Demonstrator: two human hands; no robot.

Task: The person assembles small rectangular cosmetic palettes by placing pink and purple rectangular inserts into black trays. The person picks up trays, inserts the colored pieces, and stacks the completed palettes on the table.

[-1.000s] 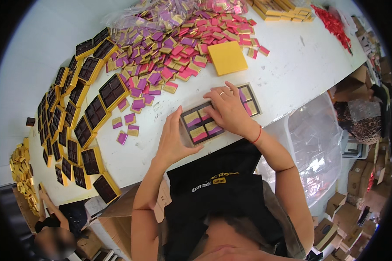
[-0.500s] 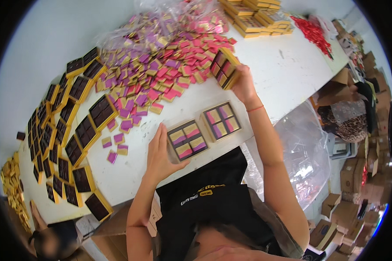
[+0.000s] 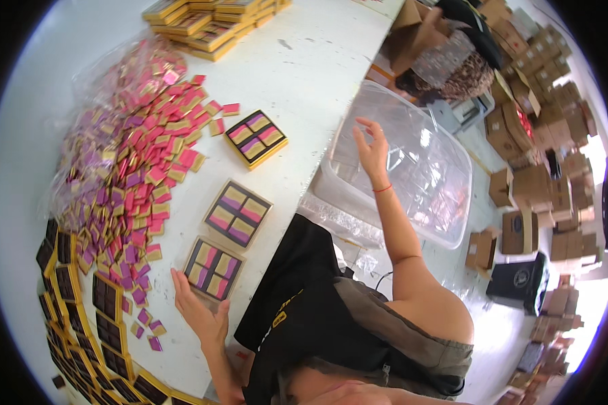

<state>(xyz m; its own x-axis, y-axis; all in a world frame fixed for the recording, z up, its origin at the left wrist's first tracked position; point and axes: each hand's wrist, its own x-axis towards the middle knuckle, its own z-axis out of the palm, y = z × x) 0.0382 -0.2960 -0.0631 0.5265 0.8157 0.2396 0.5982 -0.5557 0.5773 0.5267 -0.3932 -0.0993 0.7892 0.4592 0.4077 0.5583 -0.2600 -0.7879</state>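
Observation:
My left hand (image 3: 206,322) lies with fingers stretched and thumb apart beside a small filled box (image 3: 214,270), at or touching its near edge. Four pink, purple and gold wrapped squares sit in its dark tray. A second such box (image 3: 238,214) stands against it on the far side; both look covered by clear plastic. Farther off, a yellow-sided box (image 3: 257,140) with four squares rests on the table. My right hand (image 3: 371,150) is raised past the table's right edge, fingers apart and nothing in it, above a clear plastic bin (image 3: 402,169) holding transparent items.
A heap of wrapped squares (image 3: 138,196) covers the left of the white table (image 3: 317,61). Yellow boxes with dark trays (image 3: 108,304) crowd the lower left. Filled boxes (image 3: 206,30) are stacked at the back. Cartons (image 3: 520,229) and a person in leopard print (image 3: 452,77) are at right.
My right hand has let go of the yellow box, now on the table, and moved right over the plastic bin. The view has turned right. My left hand stays by the covered boxes.

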